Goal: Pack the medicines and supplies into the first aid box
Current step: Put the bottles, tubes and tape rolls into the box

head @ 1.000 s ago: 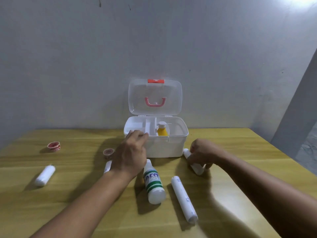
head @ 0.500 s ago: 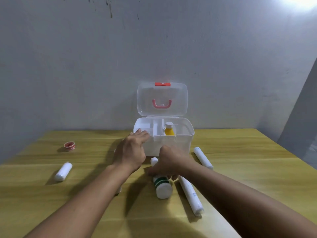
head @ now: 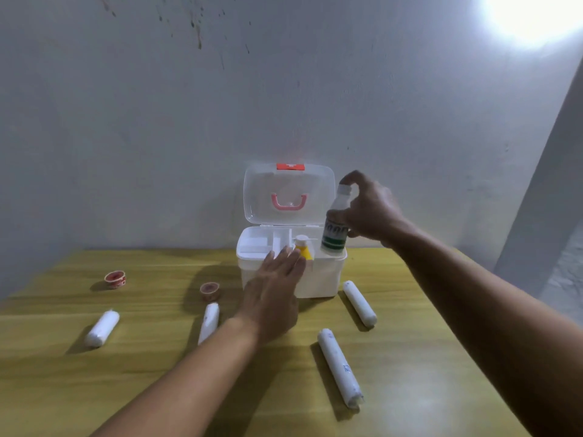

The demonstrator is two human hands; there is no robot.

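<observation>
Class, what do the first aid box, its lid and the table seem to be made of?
White first aid box: opaque plastic, smooth moulded walls. Clear hinged lid: transparent plastic, since the wall shows through. Yellowish table: wood or wood-look laminate, with grain lines and slight sheen; which one is unclear.

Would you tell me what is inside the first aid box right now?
Inside the first aid box a small yellow bottle stands by the dividers, and the right hand lowers a green-labelled bottle in. The walls hide the bottom.

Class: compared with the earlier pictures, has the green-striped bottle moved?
Yes. The green-striped bottle, in the right hand, has risen from the table to the first aid box, upright at its right end.
</observation>
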